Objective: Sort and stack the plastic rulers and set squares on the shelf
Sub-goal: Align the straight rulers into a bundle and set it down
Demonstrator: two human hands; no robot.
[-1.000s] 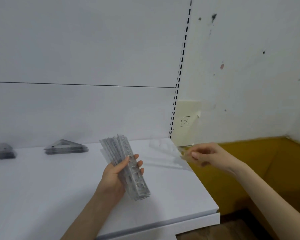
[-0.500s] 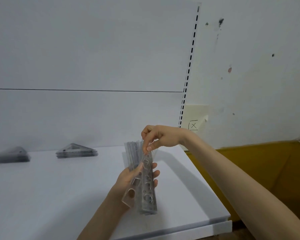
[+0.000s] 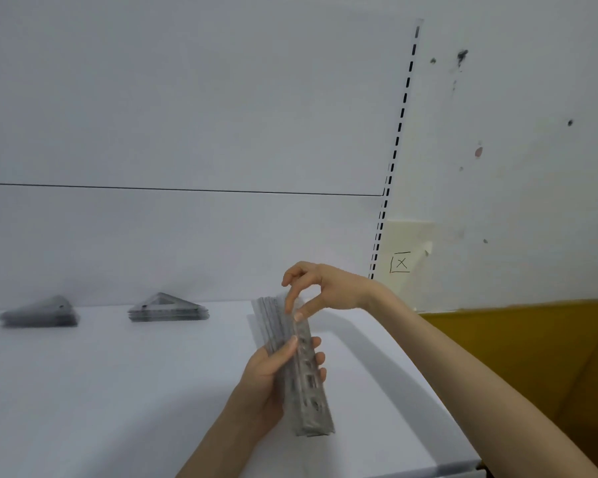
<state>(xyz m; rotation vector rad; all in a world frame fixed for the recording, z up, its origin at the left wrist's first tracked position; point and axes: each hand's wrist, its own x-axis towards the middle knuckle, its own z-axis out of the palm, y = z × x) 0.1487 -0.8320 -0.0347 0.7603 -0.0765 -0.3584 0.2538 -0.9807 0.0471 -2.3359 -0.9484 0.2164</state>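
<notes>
Holding a thick bundle of clear, stencil-cut plastic rulers [image 3: 308, 391] in left hand [image 3: 263, 381] grip; touching its top with right hand [image 3: 328, 288] fingertips [image 3: 298, 317], grip unclear. Behind, flat triangular set-square stacks [image 3: 168, 308].

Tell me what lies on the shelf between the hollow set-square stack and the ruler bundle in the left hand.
Nothing: in the head view only bare white shelf separates the set-square stack from the ruler bundle gripped by the left hand.

The rulers [image 3: 297, 367] between the hands look like clear, glossy plastic; the shelf [image 3: 118, 391] beneath them is smooth, matt white.
</notes>
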